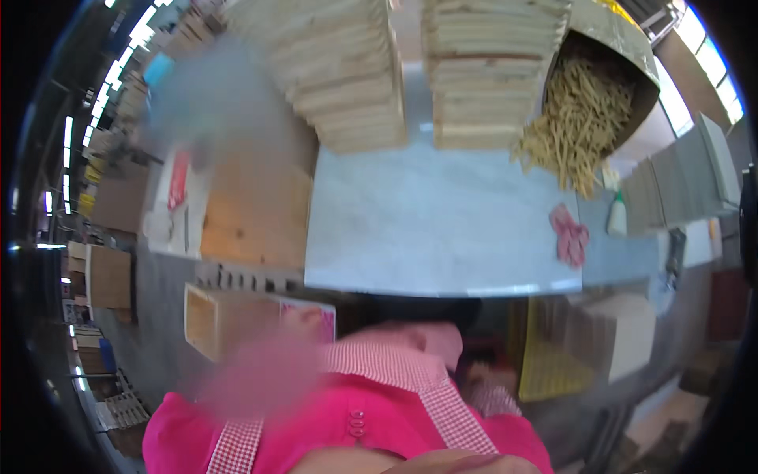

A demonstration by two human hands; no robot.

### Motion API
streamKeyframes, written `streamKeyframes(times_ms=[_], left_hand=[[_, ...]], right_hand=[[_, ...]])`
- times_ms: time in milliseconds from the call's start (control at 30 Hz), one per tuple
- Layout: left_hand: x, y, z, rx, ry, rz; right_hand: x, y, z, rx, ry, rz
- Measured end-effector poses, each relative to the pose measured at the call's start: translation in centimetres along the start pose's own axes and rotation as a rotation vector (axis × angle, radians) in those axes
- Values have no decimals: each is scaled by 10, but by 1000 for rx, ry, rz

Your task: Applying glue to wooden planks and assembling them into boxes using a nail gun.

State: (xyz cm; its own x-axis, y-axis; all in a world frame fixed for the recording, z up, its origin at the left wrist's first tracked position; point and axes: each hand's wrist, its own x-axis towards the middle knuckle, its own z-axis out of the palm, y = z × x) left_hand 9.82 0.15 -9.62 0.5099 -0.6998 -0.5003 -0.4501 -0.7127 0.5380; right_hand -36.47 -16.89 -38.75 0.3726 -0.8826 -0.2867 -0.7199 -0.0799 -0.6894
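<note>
My left hand (309, 317) is low at the left of my body, below the table's near edge, and badly smeared. Beside it are a light wooden box (202, 322) and a pink-and-white patterned piece (330, 322); whether I hold either cannot be made out. At my right side hangs my right hand (480, 374), below a checkered cuff, near a yellow crate (545, 371). Its fingers are too unclear to read. In front of me is a pale blue-white tabletop (426, 225), with a crumpled pink cloth (570, 235) towards its right edge.
Wooden panels rise in a left stack (347, 79) and a right stack (493, 79) at the far side. A tipped carton (643, 59) spills thin wooden strips (580, 118). A white bottle (617, 215) with a green cap stands right. A wooden board (257, 217) lies left.
</note>
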Motion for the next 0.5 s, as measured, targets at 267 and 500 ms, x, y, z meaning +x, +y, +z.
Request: streamKeyframes(times_ms=[267, 500], left_hand=[[101, 422, -104, 904, 659, 1334], [153, 689, -111, 1204, 736, 1774]], right_hand=[[239, -67, 110, 492, -63, -212], [274, -58, 134, 684, -217, -168]])
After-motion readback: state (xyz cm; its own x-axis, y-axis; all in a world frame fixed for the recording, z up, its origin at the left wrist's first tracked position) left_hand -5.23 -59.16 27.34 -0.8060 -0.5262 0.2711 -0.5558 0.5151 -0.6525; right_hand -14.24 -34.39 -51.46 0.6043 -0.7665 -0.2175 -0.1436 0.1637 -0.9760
